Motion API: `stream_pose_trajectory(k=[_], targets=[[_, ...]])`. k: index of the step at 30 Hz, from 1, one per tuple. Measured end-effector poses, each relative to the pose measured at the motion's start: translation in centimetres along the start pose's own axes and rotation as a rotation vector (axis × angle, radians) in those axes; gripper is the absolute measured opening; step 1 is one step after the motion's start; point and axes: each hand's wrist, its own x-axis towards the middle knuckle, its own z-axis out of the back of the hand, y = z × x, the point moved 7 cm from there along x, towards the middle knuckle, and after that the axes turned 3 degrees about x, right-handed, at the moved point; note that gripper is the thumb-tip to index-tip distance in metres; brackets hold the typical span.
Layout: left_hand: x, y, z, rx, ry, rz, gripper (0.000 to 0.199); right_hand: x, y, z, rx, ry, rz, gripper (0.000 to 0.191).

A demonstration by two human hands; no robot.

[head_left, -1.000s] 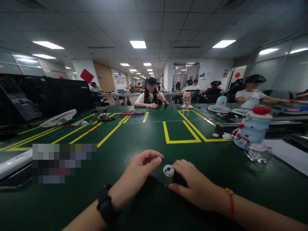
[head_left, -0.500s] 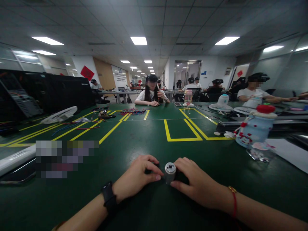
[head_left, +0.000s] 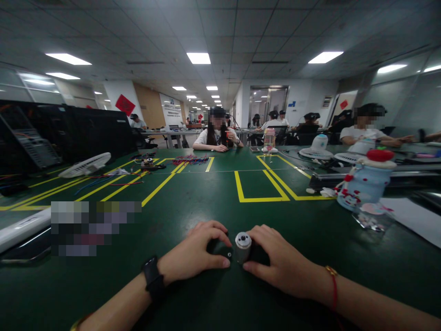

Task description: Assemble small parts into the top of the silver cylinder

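Silvery metal, the upright cylinder stands well short of the table's far edge, grasped by our right hand. Our left hand's finger and thumb have just parted, baring a small ring between them, seemingly let go.

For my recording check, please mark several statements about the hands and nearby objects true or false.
1. The right hand has its grip on a metal cylinder. True.
2. The metal cylinder lies on its side. False: it stands upright.
3. A small ring sits near the fingertips of the left hand. True.
4. The black watch is worn with the right hand. False: the black watch is on the left.
5. The blue bottle has a red lid. True.
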Motion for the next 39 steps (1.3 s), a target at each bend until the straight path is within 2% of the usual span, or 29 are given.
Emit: stream_pose_trajectory(k=[3,8,12,15,18,21,26,33,39], targets=[[0.1,-0.4,-0.2,0.030,-0.055,0.018,0.025,0.0,0.0,0.0,0.000,-0.025,0.012,0.047],[0.5,-0.7,-0.2,-0.044,-0.091,-0.032,0.009,0.1,-0.1,-0.2,-0.029,-0.015,0.017,0.026],[0.6,-1.6,1.9,-0.197,-0.259,-0.104,0.010,0.1,0.0,-0.1,-0.039,-0.018,0.020,0.025],[0.4,-3.2,3.0,-0.207,-0.369,-0.155,0.013,0.1,0.0,0.0,-0.032,-0.020,0.012,0.024],[0.4,-4.6,2.6,-0.155,-0.364,-0.169,0.016,0.1,0.1,0.0,-0.032,-0.017,0.013,0.023],[0.5,-5.0,1.8,-0.095,-0.313,-0.155,0.019,0.1,0.1,-0.1,-0.043,-0.008,0.012,0.024],[0.6,-5.1,1.3,-0.140,-0.223,-0.117,0.019,0.1,0.1,-0.1,-0.061,-0.013,0.012,0.023],[0.7,-5.1,1.2,-0.228,-0.276,-0.091,0.015,0.2,0.1,-0.1,-0.046,-0.012,0.014,0.024],[0.9,-4.4,0.7,-0.272,-0.196,-0.069,0.015,0.1,0.1,0.0,-0.043,-0.019,0.009,0.024]])
